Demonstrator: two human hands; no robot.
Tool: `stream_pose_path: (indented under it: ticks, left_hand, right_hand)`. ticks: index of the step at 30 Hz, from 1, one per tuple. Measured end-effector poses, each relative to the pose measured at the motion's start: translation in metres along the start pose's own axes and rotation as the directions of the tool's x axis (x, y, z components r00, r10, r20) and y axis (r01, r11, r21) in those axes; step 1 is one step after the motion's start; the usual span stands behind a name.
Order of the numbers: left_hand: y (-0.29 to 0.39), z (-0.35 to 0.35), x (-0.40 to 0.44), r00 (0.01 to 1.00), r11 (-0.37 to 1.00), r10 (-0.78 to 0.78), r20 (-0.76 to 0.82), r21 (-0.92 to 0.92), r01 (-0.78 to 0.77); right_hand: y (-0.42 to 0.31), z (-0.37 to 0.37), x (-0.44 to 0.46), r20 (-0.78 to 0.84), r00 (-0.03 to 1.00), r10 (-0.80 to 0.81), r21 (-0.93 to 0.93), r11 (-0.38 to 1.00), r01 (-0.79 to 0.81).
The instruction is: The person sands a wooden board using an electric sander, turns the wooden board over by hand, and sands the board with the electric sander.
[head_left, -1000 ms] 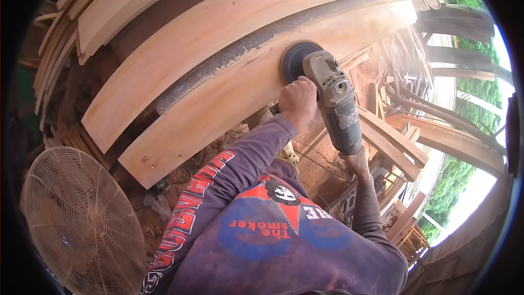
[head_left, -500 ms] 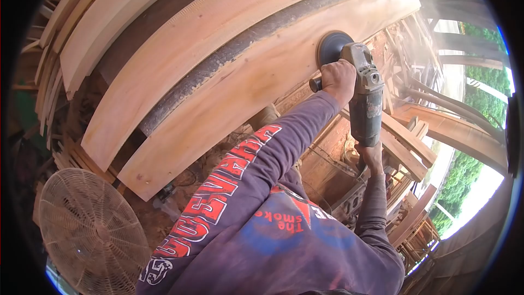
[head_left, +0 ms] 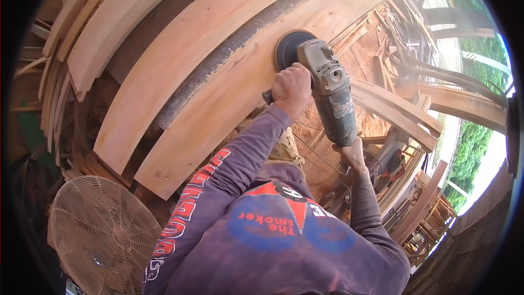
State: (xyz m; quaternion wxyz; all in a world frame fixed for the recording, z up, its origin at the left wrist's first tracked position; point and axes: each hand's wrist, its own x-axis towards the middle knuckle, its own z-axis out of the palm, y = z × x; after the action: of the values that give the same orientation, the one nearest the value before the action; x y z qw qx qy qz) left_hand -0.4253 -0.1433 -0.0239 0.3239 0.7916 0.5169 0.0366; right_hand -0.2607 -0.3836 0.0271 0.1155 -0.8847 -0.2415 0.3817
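Observation:
A power sander (head_left: 334,90), shaped like a large angle grinder, carries a round dark disc (head_left: 293,49) that rests on the face of a long pale plank (head_left: 218,114). My left hand (head_left: 293,90) is wrapped around the side handle (head_left: 268,96) near the tool's head. At the rear end of the body, my right hand (head_left: 352,155) is closed around the grip, its fingers partly hidden by the tool. A thin cord runs near the right hand. Brownish patches mark the plank's surface around the disc.
A second wide plank (head_left: 158,76) lies beyond a dark, scuffed beam (head_left: 218,65). Curved boards (head_left: 114,33) are stacked at the far left. A round wire-guarded fan (head_left: 103,235) stands at lower left. Timber pieces (head_left: 398,112) and sawdust (head_left: 355,65) lie to the right.
Both hands and the sander have moved left along the plank, and the tool is angled more. The whole view has shifted slightly. Both hands keep their hold.

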Motion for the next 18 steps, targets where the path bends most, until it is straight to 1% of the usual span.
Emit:
stream_pose_path:
  ticks: [2,3,4,5,6,7,8,9,11,12,13,14,15,17,18]
  left_hand:
    - [-0.017,-0.012,-0.027,0.993,0.999,-0.045,0.109,0.007,0.045]
    - [-0.026,-0.018,-0.039,0.995,1.0,-0.014,0.103,0.005,0.014]
    - [-0.035,-0.024,-0.053,0.985,0.998,-0.064,0.162,0.009,0.063]
    - [-0.044,-0.03,-0.069,0.968,0.993,-0.117,0.22,0.018,0.116]
    - [-0.055,-0.036,-0.085,0.971,0.995,-0.099,0.218,0.014,0.098]
    - [-0.067,-0.042,-0.102,0.969,0.993,-0.117,0.216,0.022,0.115]
    - [-0.08,-0.048,-0.118,0.967,0.99,-0.139,0.212,0.031,0.136]
    - [-0.092,-0.052,-0.133,0.97,0.991,-0.134,0.203,0.033,0.13]
    - [-0.117,-0.052,-0.164,0.956,0.973,-0.232,0.181,0.051,0.227]
    - [-0.13,-0.053,-0.18,0.958,0.973,-0.23,0.173,0.054,0.224]
    - [-0.142,-0.055,-0.195,0.95,0.964,-0.264,0.167,0.067,0.256]
    - [-0.152,-0.055,-0.21,0.941,0.954,-0.298,0.163,0.079,0.289]
    - [-0.162,-0.056,-0.223,0.941,0.954,-0.298,0.158,0.08,0.288]
    - [-0.178,-0.055,-0.249,0.908,0.921,-0.39,0.153,0.057,0.386]
    - [-0.184,-0.055,-0.261,0.907,0.919,-0.395,0.147,0.057,0.391]
  right_hand:
    - [0.0,0.023,-0.029,-0.01,0.999,-0.047,0.049,0.998,0.048]
    - [0.006,0.034,-0.04,-0.014,0.999,-0.039,0.058,0.998,0.04]
    - [0.009,0.044,-0.053,-0.008,0.997,-0.083,0.066,0.994,0.083]
    - [0.007,0.054,-0.068,0.003,0.996,-0.086,0.069,0.994,0.086]
    - [0.005,0.064,-0.08,0.018,0.996,-0.093,0.071,0.993,0.091]
    - [0.012,0.078,-0.089,0.02,0.988,-0.153,0.102,0.983,0.15]
    - [0.016,0.089,-0.096,0.058,0.986,-0.159,0.071,0.985,0.154]
    - [0.02,0.1,-0.105,0.053,0.981,-0.188,0.081,0.98,0.183]
    - [0.019,0.121,-0.124,0.046,0.974,-0.222,0.096,0.971,0.217]
    - [0.017,0.128,-0.132,0.073,0.965,-0.254,0.061,0.966,0.249]
    - [0.016,0.134,-0.14,0.103,0.954,-0.283,0.026,0.959,0.282]
    - [0.016,0.14,-0.147,0.1,0.952,-0.288,0.028,0.958,0.287]
    - [0.016,0.145,-0.154,0.125,0.95,-0.285,-0.002,0.958,0.288]
    - [0.007,0.151,-0.169,0.154,0.944,-0.292,-0.032,0.953,0.3]
    - [0.009,0.154,-0.17,0.158,0.941,-0.298,-0.031,0.951,0.306]
